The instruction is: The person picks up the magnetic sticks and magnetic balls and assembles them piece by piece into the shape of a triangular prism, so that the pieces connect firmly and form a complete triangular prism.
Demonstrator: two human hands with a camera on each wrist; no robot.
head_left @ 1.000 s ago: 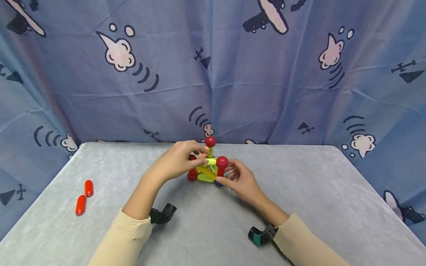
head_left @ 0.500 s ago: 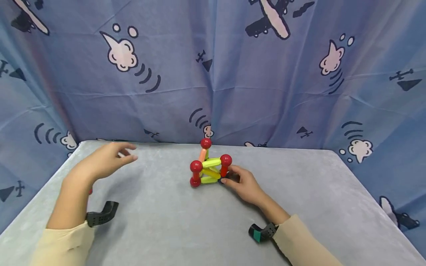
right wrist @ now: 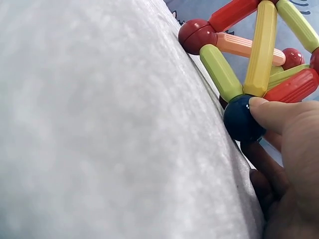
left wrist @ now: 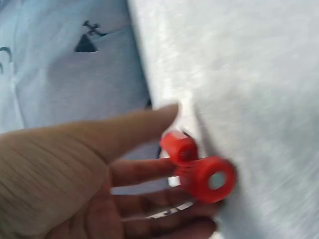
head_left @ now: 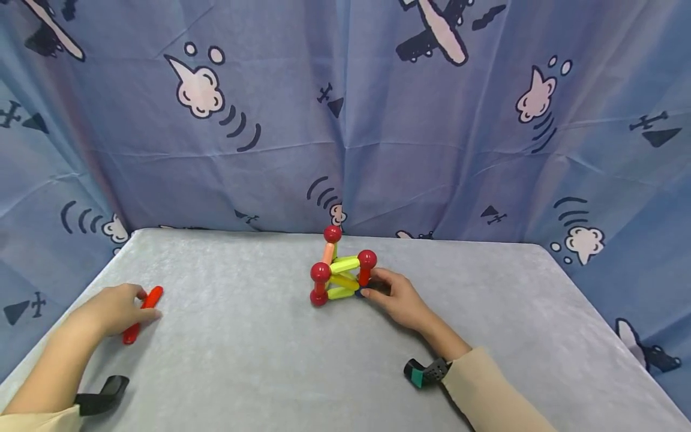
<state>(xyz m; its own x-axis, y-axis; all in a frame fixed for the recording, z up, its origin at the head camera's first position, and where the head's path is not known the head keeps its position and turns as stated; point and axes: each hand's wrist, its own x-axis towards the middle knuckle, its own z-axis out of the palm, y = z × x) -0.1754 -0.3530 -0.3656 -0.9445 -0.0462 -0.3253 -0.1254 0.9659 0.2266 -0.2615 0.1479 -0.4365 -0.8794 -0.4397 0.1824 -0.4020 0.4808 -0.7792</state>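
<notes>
My left hand [head_left: 116,309] is over two red magnetic rods on the table's left side. In the left wrist view, the rods [left wrist: 207,179] meet at an angle, one showing a round metal end. The thumb lies just to one side of them, and the extended fingers reach along the other. My right hand [head_left: 396,298] pinches a dark blue ball [right wrist: 244,118] at a lower corner of a magnetic stick-and-ball frame [head_left: 345,264]. Red balls form its other visible corners. Yellow-green, yellow, red and peach rods join them.
The grey cloth-covered table [head_left: 259,366] ends at a blue patterned curtain [head_left: 281,108] behind the frame. Black wrist straps [head_left: 426,373] are on both forearms.
My left hand has let go of the frame, swung left and come down at the red rods. The upper rod has tilted. My right hand stays at the blue ball.
</notes>
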